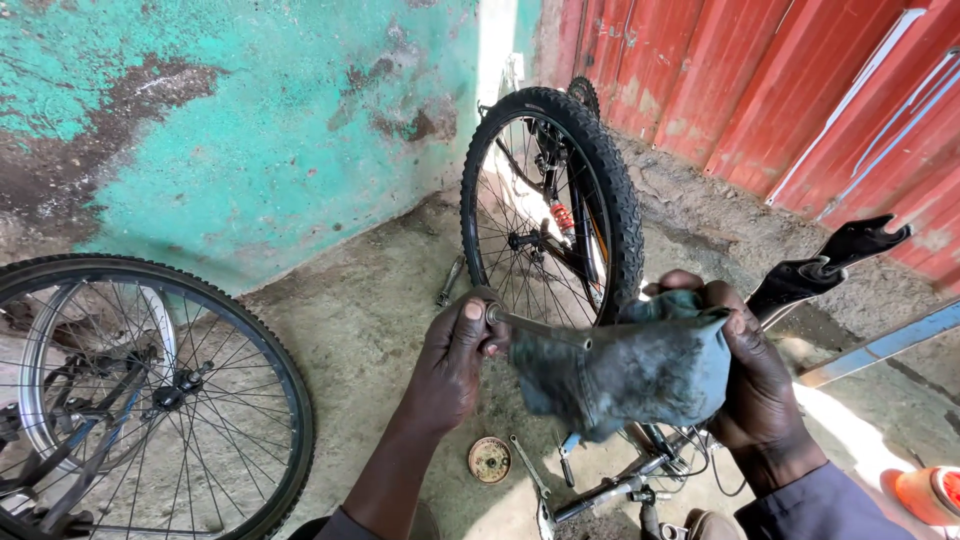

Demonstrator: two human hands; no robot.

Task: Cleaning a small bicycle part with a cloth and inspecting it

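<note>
I see no package, label, sign or screen anywhere around me here.

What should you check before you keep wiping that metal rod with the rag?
1. Left hand has the metal rod pinched at its end: ok.
2. Right hand grips the dark rag: ok.
3. Rag covers the rod's far end: ok.
4. Rod clean yet: cannot tell.
5. Round rusty disc and wrench on the floor below, out of the way: ok.
6. Upright bicycle wheel ahead stands steady: cannot tell.
</note>
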